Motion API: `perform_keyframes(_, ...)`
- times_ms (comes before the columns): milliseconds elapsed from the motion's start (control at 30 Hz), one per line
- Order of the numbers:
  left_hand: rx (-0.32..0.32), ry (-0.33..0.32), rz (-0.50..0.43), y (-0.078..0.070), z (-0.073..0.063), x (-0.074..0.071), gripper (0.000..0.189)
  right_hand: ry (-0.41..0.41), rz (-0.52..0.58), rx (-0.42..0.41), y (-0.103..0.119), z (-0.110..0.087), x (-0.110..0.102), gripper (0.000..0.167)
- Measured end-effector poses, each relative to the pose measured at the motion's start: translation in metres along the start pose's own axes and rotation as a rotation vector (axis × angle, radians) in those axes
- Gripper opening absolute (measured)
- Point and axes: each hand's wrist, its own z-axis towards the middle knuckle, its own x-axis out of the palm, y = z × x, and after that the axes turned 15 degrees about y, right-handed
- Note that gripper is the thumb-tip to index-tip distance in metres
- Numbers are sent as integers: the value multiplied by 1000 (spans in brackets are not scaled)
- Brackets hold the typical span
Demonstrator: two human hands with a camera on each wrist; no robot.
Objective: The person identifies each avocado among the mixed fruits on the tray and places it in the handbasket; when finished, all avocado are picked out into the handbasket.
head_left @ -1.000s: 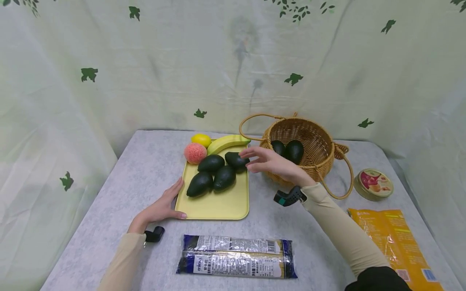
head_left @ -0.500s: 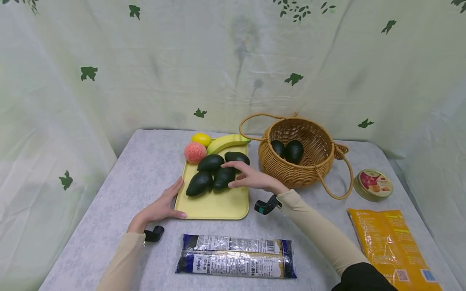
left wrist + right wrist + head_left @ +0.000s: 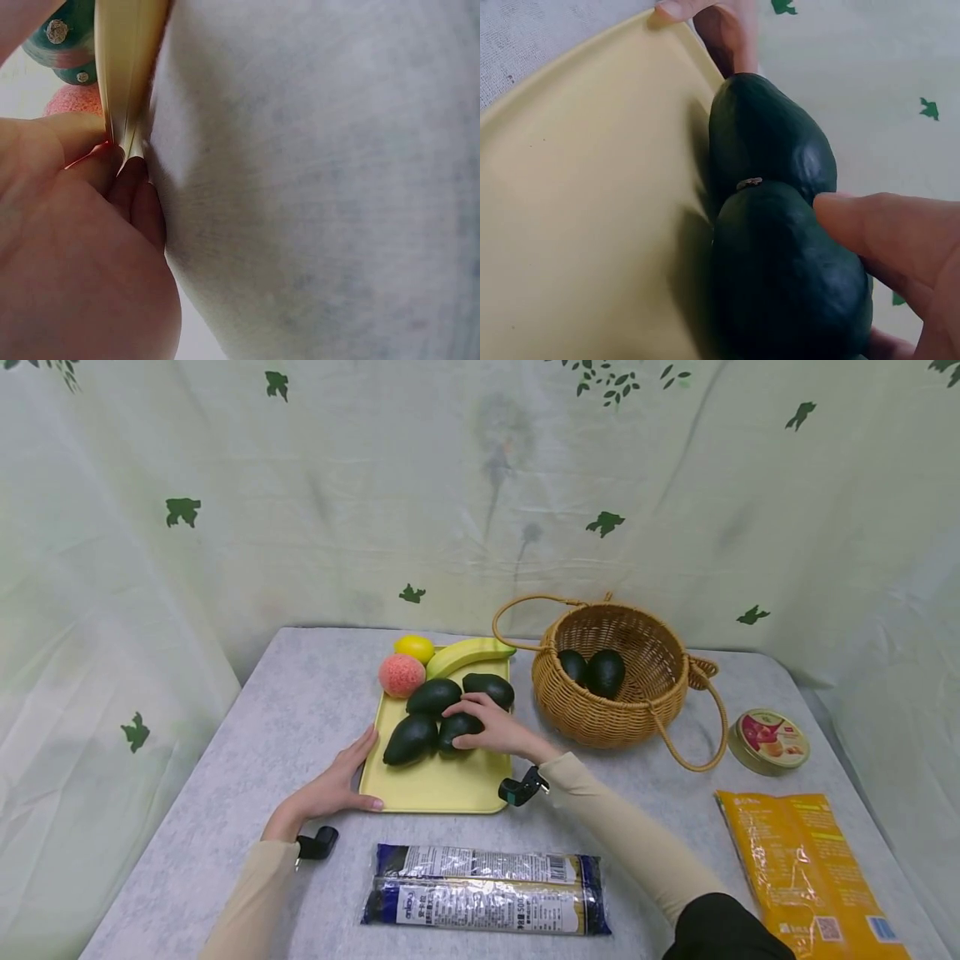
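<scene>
A yellow tray [image 3: 420,787] carries several dark green avocados [image 3: 410,740]. My right hand [image 3: 495,731] grips the front right avocado [image 3: 450,732] on it, thumb on the near side and fingers over the far side. In the right wrist view, the thumb presses on this dark avocado [image 3: 787,277], with another avocado [image 3: 769,139] close against it. At the tray's front left corner my left hand [image 3: 330,789] holds the rim, thumb on the corner and fingers along the left side. In the left wrist view, its fingertips bend against the tray wall [image 3: 131,67].
A wicker basket [image 3: 600,718] with two avocados stands right of the tray. A banana [image 3: 468,653], a lemon [image 3: 415,648] and a pink round fruit [image 3: 402,675] lie at the tray's back. Packaged noodles [image 3: 487,889], an orange bag [image 3: 810,868] and a round tin [image 3: 768,741] lie nearer and right.
My right hand has moved left and down from beside the basket to the front right avocado and taken hold of it. The left hand stays at the tray.
</scene>
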Motion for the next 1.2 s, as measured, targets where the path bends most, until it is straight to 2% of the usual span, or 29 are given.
perform_keyframes(100, -1, -2, 0, 0, 0, 0, 114, -21, 22, -5, -1, -1, 3, 41)
perform_keyframes(333, -7, -4, -1, 0, 0, 0, 115, -66, 113, -103, 3, -14, -3, 32)
perform_keyframes(567, -2, -3, -1, 1, 0, 0, 114, -28, 334, -147, 10, -40, -23, 34)
perform_keyframes(800, 0, -4, -2, 1, 1, 0, 115, -24, 557, -235, 23, -65, -45, 42)
perform_keyframes(1000, -6, -1, 1, 1, 0, 0, 114, -69, 594, -281, 25, -84, -64, 41)
perform_keyframes(1200, -6, -3, -1, 0, 0, 0, 114, -172, 636, -316, 25, -106, -91, 33)
